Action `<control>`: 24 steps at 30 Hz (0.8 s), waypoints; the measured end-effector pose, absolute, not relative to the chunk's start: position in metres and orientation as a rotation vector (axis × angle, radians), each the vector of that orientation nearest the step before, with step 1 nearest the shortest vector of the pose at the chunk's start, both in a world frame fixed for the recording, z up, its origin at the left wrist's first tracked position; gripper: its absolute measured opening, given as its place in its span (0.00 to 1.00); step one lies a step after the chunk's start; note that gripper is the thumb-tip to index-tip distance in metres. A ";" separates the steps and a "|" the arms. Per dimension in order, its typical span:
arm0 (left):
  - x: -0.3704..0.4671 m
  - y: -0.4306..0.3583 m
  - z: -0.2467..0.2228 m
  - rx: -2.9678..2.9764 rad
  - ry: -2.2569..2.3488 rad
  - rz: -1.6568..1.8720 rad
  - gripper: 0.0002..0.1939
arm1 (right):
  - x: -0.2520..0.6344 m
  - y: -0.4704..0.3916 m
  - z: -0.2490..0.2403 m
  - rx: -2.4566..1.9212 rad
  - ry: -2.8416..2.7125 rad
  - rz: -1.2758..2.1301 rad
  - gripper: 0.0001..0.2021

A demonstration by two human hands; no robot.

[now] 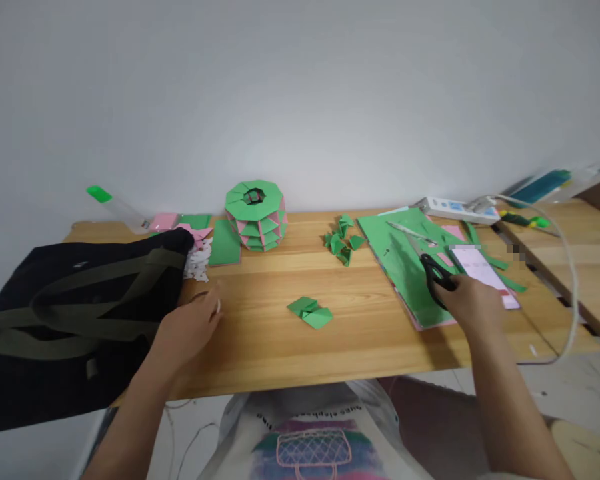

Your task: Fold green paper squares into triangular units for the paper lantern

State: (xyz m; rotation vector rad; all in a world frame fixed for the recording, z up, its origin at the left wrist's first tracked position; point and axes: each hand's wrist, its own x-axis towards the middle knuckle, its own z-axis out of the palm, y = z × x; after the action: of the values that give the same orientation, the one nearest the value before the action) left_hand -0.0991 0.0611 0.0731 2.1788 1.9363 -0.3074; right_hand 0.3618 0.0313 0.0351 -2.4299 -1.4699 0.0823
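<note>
My right hand (473,303) grips the black handles of a pair of scissors (435,270), whose blades point up and left over the green paper sheets (400,247). Beside the black bag, my left hand (190,327) is closed low over the table, its fingers pinched; a small pale bit shows at the fingertips, too blurred to name. Between my hands lies a folded green paper piece (311,313). Farther back are several small folded green pieces (345,240) in a loose pile, and a round green and pink paper structure (256,217) stands upright near the wall.
The black bag (80,313) covers the table's left end. White paper scraps (198,261) and a green paper stack (226,243) lie beside it. At right are a phone (483,272), a power strip (460,209) and a white cable (575,287) curving across the table.
</note>
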 end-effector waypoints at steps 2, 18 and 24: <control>-0.110 0.060 0.067 2.140 1.967 -0.147 0.23 | 0.360 0.038 0.034 -2.457 -1.401 0.091 0.09; -0.005 0.011 0.048 0.895 0.853 1.136 0.20 | 0.139 0.001 0.051 -1.289 -0.912 1.177 0.11; -0.003 0.004 0.048 1.592 1.102 1.091 0.21 | 0.135 0.000 0.053 -1.268 -0.881 1.195 0.08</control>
State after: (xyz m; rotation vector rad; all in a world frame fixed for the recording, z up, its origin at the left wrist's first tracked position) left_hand -0.0034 0.0043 0.0480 1.5921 1.1025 1.0912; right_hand 0.1353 0.0002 0.0532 -1.2683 -0.8807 1.1951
